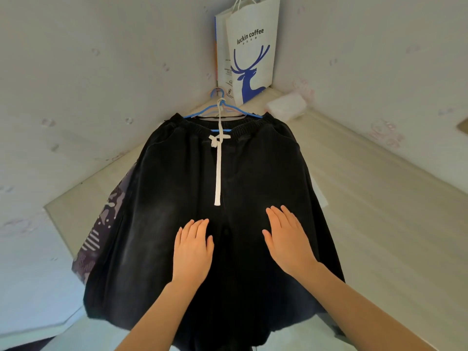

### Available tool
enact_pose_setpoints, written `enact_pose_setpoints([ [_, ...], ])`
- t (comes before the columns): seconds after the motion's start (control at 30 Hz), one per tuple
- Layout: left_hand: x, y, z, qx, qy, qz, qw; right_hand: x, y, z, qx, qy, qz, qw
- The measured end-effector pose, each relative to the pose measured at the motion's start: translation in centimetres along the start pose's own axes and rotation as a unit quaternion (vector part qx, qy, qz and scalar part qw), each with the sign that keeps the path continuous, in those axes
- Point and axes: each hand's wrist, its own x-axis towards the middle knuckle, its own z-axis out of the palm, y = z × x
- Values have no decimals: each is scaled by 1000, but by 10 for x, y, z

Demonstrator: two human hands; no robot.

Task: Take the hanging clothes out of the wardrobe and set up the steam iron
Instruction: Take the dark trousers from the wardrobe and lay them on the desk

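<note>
Black trousers (177,188) with an elastic waist and a white drawstring (218,168) lie flat on a pale table (379,198), still on a blue hanger (202,113) at the far end. A patterned purple-grey garment (101,231) sticks out from under their left edge. My left hand (193,252) rests palm down on the left leg, fingers together and flat. My right hand (287,238) lies palm down on the right leg. Neither hand grips the cloth. No steam iron is in view.
A white paper bag with a blue deer print (249,51) stands in the corner against the walls behind the hanger. A small white packet (287,106) lies to its right. The table's left edge (60,224) runs diagonally, with floor below.
</note>
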Motion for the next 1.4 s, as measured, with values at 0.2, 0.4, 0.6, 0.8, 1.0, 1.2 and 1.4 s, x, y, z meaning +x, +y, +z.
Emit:
enact_pose_setpoints([
  [0.2,-62,7,-6,-32,3,-10,999,-62,-12,7,25,-18,5,1000],
  [0.4,-110,7,-14,-55,-4,5,998,-118,-32,15,41,-22,34,998],
  [0.6,-145,-7,-27,-86,-13,50,995,-165,-62,21,56,-4,92,994],
  [0.8,-184,-35,-40,-90,-35,138,986,-221,-106,36,85,9,175,981],
  [1.0,-216,-41,-48,-80,-51,231,968,-287,-136,46,104,31,237,965],
  [1.2,-244,-12,-47,-74,-88,336,935,-356,-139,51,103,57,331,936],
  [1.4,-281,27,-35,-68,-122,422,896,-421,-131,57,102,82,395,909],
])
